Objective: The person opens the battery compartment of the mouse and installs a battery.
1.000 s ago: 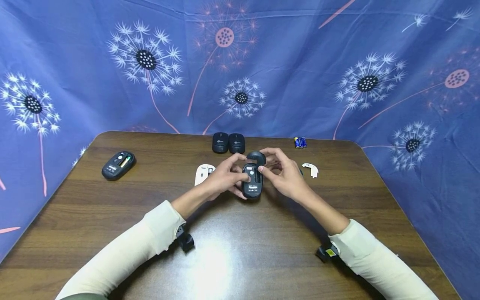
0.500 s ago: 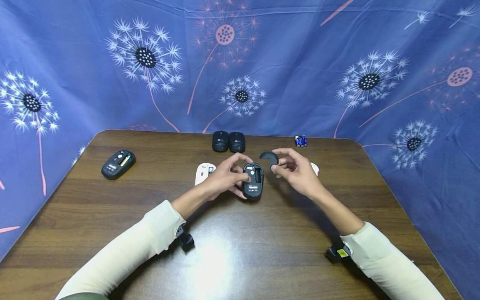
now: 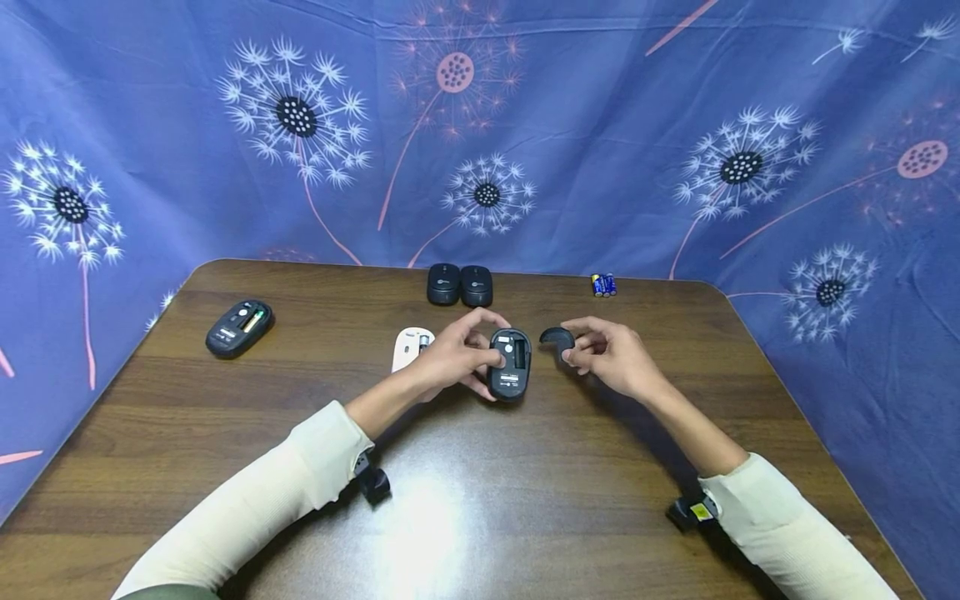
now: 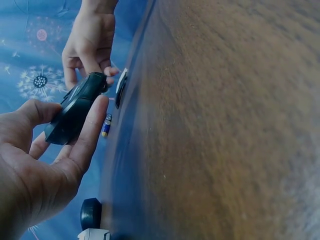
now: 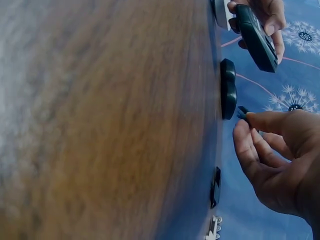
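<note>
We see right hand pinching curved black cover between thumb and fingers, just beside but apart from black mouse. We see left hand gripping that mouse, thumb on underside, battery slot open toward us; mouse held above wooden table. White mouse lies partly hidden behind left hand. Farther out, we note two black mice side by side, blue batteries near back edge, another upturned mouse far left, dandelion-print cloth behind.
</note>
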The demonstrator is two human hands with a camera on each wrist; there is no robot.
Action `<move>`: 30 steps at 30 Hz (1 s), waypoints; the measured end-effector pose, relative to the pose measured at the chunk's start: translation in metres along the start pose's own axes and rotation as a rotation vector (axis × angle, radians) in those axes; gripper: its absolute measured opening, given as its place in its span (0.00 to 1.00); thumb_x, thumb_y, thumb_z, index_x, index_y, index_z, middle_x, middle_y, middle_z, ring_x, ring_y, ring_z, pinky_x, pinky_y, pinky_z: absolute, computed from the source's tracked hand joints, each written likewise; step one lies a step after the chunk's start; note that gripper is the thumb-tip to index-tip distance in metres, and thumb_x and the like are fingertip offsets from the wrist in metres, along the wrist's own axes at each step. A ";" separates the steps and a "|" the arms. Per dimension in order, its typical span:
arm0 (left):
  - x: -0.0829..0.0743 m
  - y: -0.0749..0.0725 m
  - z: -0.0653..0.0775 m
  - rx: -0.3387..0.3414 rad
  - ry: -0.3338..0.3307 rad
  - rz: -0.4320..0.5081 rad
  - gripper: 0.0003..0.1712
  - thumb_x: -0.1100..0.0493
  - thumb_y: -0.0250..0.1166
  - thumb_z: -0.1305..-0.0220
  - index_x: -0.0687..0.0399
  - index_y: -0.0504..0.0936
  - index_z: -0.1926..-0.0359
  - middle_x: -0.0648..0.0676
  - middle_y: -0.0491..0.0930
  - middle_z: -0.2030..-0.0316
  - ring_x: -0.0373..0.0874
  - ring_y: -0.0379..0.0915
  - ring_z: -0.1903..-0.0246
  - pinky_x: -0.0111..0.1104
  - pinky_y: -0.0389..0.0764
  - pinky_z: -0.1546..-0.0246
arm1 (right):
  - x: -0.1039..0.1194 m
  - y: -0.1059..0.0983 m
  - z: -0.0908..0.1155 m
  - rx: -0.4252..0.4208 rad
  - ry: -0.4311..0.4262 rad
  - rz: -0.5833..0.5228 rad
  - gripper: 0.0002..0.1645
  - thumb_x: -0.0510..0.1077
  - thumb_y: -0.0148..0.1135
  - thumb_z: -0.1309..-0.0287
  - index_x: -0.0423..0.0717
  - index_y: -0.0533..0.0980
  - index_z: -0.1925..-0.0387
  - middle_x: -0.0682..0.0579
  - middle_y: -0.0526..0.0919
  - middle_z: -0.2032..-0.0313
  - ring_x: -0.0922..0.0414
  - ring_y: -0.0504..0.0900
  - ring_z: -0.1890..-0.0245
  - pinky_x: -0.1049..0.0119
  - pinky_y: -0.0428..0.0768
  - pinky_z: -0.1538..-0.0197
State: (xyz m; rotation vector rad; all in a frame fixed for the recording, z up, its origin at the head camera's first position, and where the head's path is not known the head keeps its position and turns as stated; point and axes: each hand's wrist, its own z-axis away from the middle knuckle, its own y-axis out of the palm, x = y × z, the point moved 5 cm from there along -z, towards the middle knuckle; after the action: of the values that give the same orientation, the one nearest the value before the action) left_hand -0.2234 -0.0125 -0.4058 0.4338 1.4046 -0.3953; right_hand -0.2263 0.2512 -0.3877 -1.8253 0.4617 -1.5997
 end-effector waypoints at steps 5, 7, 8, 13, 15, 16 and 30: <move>0.000 0.002 0.001 0.004 -0.003 -0.008 0.32 0.72 0.67 0.28 0.50 0.75 0.27 0.61 0.85 0.58 0.49 0.87 0.72 0.48 1.01 0.67 | -0.005 0.003 -0.001 0.031 0.023 0.007 0.28 0.37 0.75 0.29 0.38 0.82 0.30 0.43 0.95 0.63 0.55 0.94 0.69 0.69 0.92 0.66; 0.000 0.003 0.001 0.004 -0.007 -0.010 0.32 0.72 0.68 0.28 0.50 0.75 0.27 0.61 0.84 0.58 0.49 0.87 0.71 0.48 1.01 0.67 | -0.006 0.005 -0.002 0.044 0.031 -0.013 0.28 0.35 0.75 0.29 0.35 0.82 0.31 0.42 0.95 0.62 0.55 0.94 0.68 0.68 0.95 0.64; 0.000 0.003 0.001 0.003 -0.008 -0.011 0.32 0.72 0.68 0.28 0.50 0.75 0.27 0.61 0.84 0.58 0.49 0.87 0.71 0.48 1.01 0.67 | -0.007 0.005 -0.002 0.052 0.039 -0.024 0.28 0.34 0.75 0.30 0.33 0.81 0.31 0.41 0.95 0.62 0.54 0.95 0.68 0.67 0.97 0.63; 0.000 0.005 0.002 0.007 -0.012 -0.016 0.32 0.72 0.67 0.28 0.51 0.75 0.27 0.61 0.84 0.57 0.49 0.88 0.71 0.48 1.01 0.67 | -0.009 0.007 -0.004 0.108 0.079 -0.068 0.30 0.31 0.73 0.30 0.28 0.78 0.29 0.36 0.94 0.62 0.52 0.95 0.66 0.62 0.99 0.61; -0.001 0.005 0.003 0.011 -0.012 -0.015 0.32 0.72 0.67 0.28 0.51 0.75 0.27 0.62 0.84 0.57 0.49 0.88 0.71 0.48 1.01 0.67 | -0.011 0.007 -0.004 0.128 0.100 -0.056 0.31 0.32 0.72 0.29 0.29 0.78 0.28 0.37 0.94 0.63 0.52 0.94 0.67 0.61 0.99 0.62; -0.001 0.006 0.003 0.014 -0.012 -0.015 0.31 0.72 0.67 0.28 0.51 0.75 0.28 0.62 0.84 0.56 0.50 0.88 0.71 0.48 1.01 0.67 | -0.011 0.007 -0.005 0.135 0.112 -0.042 0.31 0.33 0.72 0.28 0.29 0.78 0.28 0.37 0.94 0.64 0.53 0.94 0.68 0.62 0.99 0.63; -0.005 0.008 0.001 0.036 0.011 -0.004 0.32 0.72 0.66 0.28 0.52 0.74 0.27 0.63 0.85 0.56 0.50 0.89 0.70 0.49 1.01 0.66 | -0.015 0.007 -0.019 0.211 0.173 0.029 0.33 0.39 0.73 0.27 0.31 0.77 0.26 0.46 0.89 0.72 0.59 0.85 0.78 0.65 0.93 0.73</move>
State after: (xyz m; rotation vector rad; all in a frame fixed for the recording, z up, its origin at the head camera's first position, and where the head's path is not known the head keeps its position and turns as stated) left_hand -0.2190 -0.0056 -0.4005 0.4633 1.4105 -0.4229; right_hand -0.2463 0.2516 -0.4030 -1.5262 0.3779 -1.7245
